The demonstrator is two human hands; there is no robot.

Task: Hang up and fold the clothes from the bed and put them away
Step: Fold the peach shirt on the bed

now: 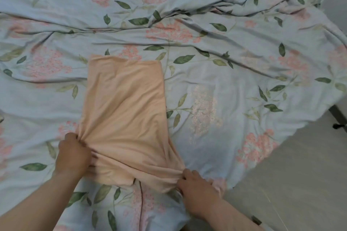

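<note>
1. Head view: a peach garment (pixel 125 99) lies lengthwise on the floral bed cover (pixel 244 65), left of the middle. Its far end lies flat and square, while its near end is gathered up.
2. The left hand (pixel 74 153) grips the near left corner, fingers curled into bunched cloth. Creases fan out from that grip across the fabric.
3. The right hand (pixel 197 186) pinches the near right corner. That corner is drawn out toward the near right, beyond the line of the garment's straight right side.
4. Holding both near corners gives control of the whole near edge at once. I judge this is done either to tension the cloth flat or to lift that edge over toward the far end for a fold.
5. The far part is narrow with clean, parallel sides, which suggests a lengthwise fold is already in place. By that reading the folding is partway done and the putting away has not begun.
6. The cloth looks thin and soft, so an uneven pull from the two hands would likely skew the straight sides.
7. The cover underneath is rumpled, with ridges beyond the garment's far end. The pale floor (pixel 300 174) shows at the near right past the bed's edge.
</note>
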